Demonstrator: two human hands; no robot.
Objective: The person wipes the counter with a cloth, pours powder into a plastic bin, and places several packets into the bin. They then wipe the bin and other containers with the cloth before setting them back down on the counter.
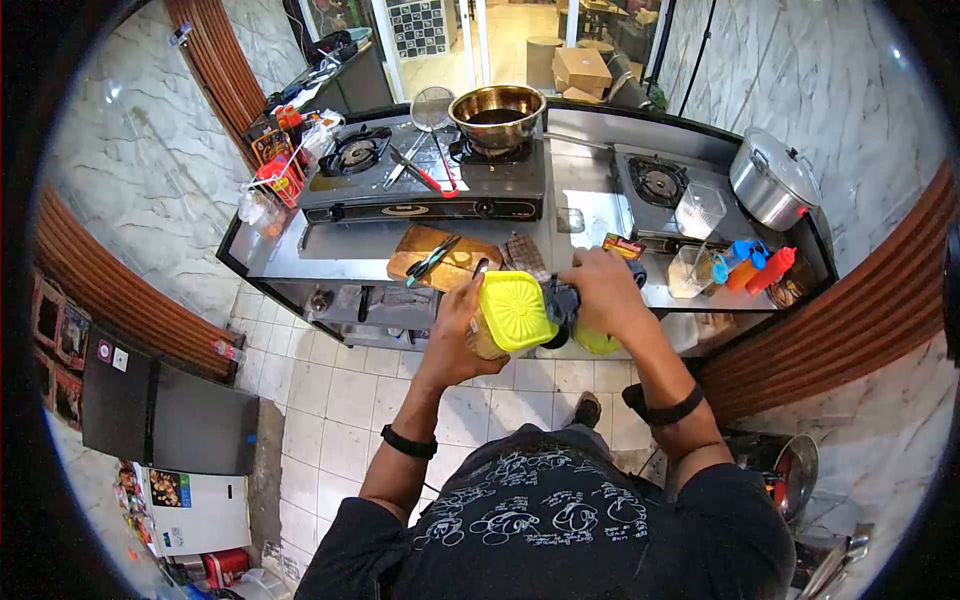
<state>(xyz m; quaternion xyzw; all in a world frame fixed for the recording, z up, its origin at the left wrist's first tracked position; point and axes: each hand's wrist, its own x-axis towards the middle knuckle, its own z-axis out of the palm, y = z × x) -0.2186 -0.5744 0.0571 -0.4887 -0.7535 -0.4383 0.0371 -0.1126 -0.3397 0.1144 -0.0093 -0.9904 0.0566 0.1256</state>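
My left hand (462, 330) is wrapped round a container with a yellow-green lid (517, 311), held in front of the counter. My right hand (606, 292) is closed just right of it, beside a dark bundled cloth (561, 303); whether its fingers grip that cloth is hard to tell. Another yellow-green item (596, 341) shows partly below my right hand. Behind the container, a wooden board (412, 254) lies on the counter with scissors (434, 259) on top. A brown folded cloth (523, 254) lies at the board's right.
A gas stove (420, 190) bears a brass pot (497, 115), tongs and a strainer. To the right are a second stove (660, 182), a lidded silver pot (775, 178), sauce bottles (771, 271) and clear tubs. A shelf (380, 305) runs under the counter.
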